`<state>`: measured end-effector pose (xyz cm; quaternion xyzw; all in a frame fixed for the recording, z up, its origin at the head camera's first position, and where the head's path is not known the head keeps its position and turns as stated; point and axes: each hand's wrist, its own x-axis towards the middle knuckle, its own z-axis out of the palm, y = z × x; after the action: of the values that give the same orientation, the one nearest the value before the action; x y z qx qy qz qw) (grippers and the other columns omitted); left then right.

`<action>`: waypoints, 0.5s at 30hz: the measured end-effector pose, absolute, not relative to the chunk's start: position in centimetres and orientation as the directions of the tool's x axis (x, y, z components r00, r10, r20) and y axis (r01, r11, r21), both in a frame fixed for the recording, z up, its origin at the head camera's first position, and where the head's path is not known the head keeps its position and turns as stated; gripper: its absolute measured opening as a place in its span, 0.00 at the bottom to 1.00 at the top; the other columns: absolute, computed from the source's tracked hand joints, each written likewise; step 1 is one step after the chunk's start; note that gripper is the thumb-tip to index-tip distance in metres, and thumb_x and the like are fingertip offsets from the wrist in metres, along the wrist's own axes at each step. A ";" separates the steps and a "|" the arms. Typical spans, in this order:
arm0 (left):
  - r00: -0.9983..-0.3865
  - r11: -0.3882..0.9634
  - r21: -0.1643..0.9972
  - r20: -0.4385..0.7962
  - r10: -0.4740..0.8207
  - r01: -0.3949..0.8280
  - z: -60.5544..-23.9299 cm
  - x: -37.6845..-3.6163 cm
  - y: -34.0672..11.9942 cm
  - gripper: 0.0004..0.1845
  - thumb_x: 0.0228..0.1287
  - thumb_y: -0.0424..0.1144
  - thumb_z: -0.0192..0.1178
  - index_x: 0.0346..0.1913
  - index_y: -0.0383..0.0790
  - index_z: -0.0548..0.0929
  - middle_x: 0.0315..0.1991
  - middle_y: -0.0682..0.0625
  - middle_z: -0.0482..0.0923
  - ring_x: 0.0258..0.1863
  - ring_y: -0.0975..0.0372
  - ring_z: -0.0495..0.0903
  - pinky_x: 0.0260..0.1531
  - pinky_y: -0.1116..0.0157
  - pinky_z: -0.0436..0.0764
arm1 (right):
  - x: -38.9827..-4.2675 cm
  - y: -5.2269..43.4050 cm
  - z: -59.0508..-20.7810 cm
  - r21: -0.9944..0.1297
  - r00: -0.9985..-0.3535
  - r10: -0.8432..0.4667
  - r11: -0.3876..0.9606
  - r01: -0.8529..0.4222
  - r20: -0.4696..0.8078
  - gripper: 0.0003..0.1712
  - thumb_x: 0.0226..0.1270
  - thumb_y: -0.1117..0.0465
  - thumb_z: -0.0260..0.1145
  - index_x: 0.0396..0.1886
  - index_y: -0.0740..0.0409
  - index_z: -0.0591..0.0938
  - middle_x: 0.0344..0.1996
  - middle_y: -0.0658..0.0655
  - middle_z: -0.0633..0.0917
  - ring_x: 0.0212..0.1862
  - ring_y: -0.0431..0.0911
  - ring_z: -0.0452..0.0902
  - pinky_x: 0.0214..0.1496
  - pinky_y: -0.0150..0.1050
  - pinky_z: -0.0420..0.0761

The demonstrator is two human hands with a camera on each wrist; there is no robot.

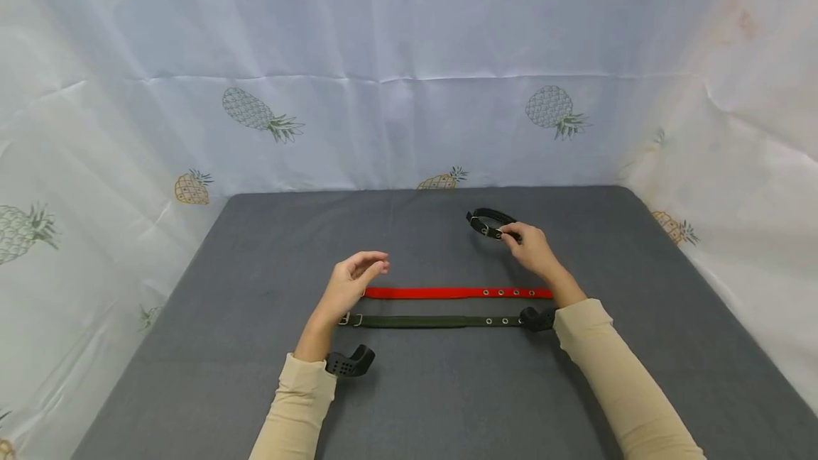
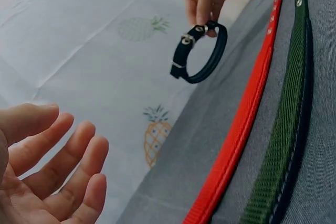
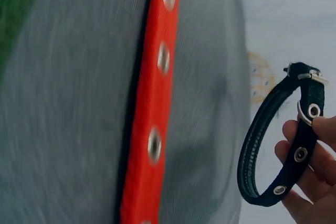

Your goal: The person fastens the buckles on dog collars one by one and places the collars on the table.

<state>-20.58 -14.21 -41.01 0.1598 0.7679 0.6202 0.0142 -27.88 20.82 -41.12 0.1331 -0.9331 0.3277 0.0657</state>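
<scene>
My right hand (image 1: 533, 247) pinches a black collar (image 1: 476, 223) between thumb and fingers, raised over the far right of the table. The collar is buckled into a loop; its metal buckle, D-ring and eyelets show in the right wrist view. My left hand (image 1: 348, 282) holds nothing, its fingers loosely bent above the left end of a red collar (image 1: 424, 293). That collar lies stretched out flat, eyelets to the right. Parallel to it and nearer me is a green collar (image 1: 415, 321), also flat, buckle end at the left. My right forearm overlaps the red collar's right end.
A grey cloth (image 1: 192, 389) covers the table. White curtains (image 1: 396, 126) printed with pineapples hang behind it and along both sides. Each wrist carries a black camera mount (image 1: 350, 361).
</scene>
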 end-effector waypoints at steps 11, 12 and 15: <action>-0.940 0.221 0.946 0.168 0.299 0.239 -41.2 -20.3 -13.4 0.18 0.72 0.37 0.53 0.57 0.27 0.76 0.53 0.28 0.78 0.51 0.46 0.81 0.58 0.53 0.79 | -29.9 21.8 -41.4 -0.497 -0.945 -0.307 0.806 -0.322 0.114 0.15 0.71 0.68 0.56 0.52 0.72 0.80 0.50 0.72 0.81 0.51 0.63 0.78 0.50 0.55 0.80; -0.939 0.225 0.945 0.166 0.302 0.239 -41.3 -20.3 -13.3 0.18 0.72 0.37 0.53 0.57 0.27 0.76 0.53 0.28 0.78 0.51 0.47 0.82 0.57 0.54 0.79 | -30.0 21.7 -41.4 -0.490 -0.943 -0.316 0.809 -0.325 0.105 0.15 0.71 0.68 0.57 0.51 0.72 0.80 0.49 0.71 0.81 0.49 0.63 0.78 0.49 0.54 0.80; -0.940 0.229 0.945 0.161 0.300 0.235 -41.4 -20.1 -13.1 0.18 0.72 0.37 0.54 0.57 0.27 0.77 0.52 0.28 0.79 0.50 0.48 0.82 0.57 0.55 0.79 | -30.3 21.6 -41.5 -0.470 -0.940 -0.332 0.819 -0.328 0.078 0.14 0.70 0.69 0.58 0.49 0.72 0.81 0.48 0.71 0.82 0.47 0.62 0.79 0.47 0.52 0.81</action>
<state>-20.12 -13.12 -41.41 0.1706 0.7834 0.5971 0.0273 -30.35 21.64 -41.54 0.1729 -0.9537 0.2460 -0.0038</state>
